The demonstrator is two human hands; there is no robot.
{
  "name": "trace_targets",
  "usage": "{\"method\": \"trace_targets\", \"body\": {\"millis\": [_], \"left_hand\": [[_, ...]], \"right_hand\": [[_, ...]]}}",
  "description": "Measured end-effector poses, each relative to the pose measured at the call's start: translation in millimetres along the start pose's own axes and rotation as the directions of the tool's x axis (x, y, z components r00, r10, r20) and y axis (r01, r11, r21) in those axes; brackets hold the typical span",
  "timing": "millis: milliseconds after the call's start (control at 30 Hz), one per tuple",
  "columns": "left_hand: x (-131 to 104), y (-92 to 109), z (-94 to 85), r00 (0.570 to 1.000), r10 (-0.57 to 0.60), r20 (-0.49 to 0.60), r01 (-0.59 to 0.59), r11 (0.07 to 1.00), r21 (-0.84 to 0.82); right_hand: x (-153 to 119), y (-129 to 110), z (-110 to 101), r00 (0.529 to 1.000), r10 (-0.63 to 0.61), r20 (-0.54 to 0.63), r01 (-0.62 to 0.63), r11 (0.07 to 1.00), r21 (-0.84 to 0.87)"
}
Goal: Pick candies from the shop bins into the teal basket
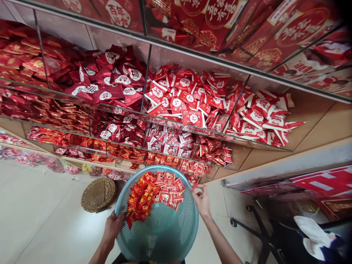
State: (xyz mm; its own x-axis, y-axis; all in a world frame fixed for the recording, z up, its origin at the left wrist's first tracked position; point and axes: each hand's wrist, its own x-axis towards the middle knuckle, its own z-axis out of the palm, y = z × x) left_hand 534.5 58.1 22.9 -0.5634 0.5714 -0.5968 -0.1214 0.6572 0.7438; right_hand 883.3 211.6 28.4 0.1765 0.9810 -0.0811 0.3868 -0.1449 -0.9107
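A round blue-green plastic basket (pixel 176 244) with slotted walls stands out against the pale floor (pixel 41 205), just in front of the lowest shelf bins. Inside it, two kinds of small packets lie side by side: shiny red packets with yellow lettering (pixel 141 200) along the left part, and red-and-cream packets (pixel 169 189) toward the far right part. The near part of its inside is bare.

The left hand (pixel 112 226) is closed over the left rim, fingers wrapped on it and gripping the basket. The right hand (pixel 202 200) is at the right rim, thumb and index finger brought together on a small red piece (pixel 194 186) (too small to read any print), the other fingers curled.

Beyond the basket, clear-fronted shelf bins rise in tiers. The upper open tier holds dark red packets with white round labels (pixel 110 79) and, right of a clear divider, brighter red-and-white packets (pixel 189 97). Smaller wrapped packets (pixel 170 141) fill the tiers below, and red gift packs (pixel 209 22) stand above. A woven round stool (pixel 99 194) sits left of the basket; a wheeled chair base (pixel 262 227) is at right.
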Motion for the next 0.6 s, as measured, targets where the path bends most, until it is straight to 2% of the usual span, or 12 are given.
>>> {"method": "trace_targets", "body": {"millis": [67,100,133,200,267,333,367,433,600], "left_hand": [[2,-3,-0.6,1.000,0.007,0.001,-0.007,1.000,-0.006],[3,-4,-1.0,1.000,0.014,-0.005,-0.014,1.000,-0.001],[4,-5,-1.4,1.000,0.022,-0.012,-0.022,1.000,0.006],[5,-5,-1.7,1.000,0.022,-0.017,-0.022,1.000,0.012],[4,-3,-1.2,1.000,0.012,-0.025,-0.011,1.000,0.005],[2,0,-0.2,0.999,0.005,-0.040,-0.005,1.000,-0.001],[2,1,0.3,0.999,0.005,-0.049,-0.005,1.000,-0.004],[1,3,1.0,0.998,0.005,-0.064,-0.005,1.000,-0.004],[0,8,0.1,0.999,-0.019,-0.051,0.020,1.000,0.011]], "right_hand": [[-22,-1,17,0.982,-0.077,0.171,0.096,0.990,-0.105],[-31,-2,26,0.956,-0.118,0.270,0.168,0.971,-0.172],[-38,-3,36,0.915,-0.154,0.372,0.256,0.935,-0.244],[-47,-9,56,0.807,-0.179,0.563,0.443,0.813,-0.377],[-49,-15,72,0.699,-0.121,0.705,0.588,0.658,-0.470],[-48,-21,86,0.628,-0.034,0.777,0.671,0.528,-0.520],[-46,-23,91,0.613,0.002,0.790,0.690,0.485,-0.537],[-42,-23,98,0.612,0.041,0.790,0.700,0.438,-0.565],[-31,-12,107,0.637,0.049,0.770,0.684,0.424,-0.593]]}}
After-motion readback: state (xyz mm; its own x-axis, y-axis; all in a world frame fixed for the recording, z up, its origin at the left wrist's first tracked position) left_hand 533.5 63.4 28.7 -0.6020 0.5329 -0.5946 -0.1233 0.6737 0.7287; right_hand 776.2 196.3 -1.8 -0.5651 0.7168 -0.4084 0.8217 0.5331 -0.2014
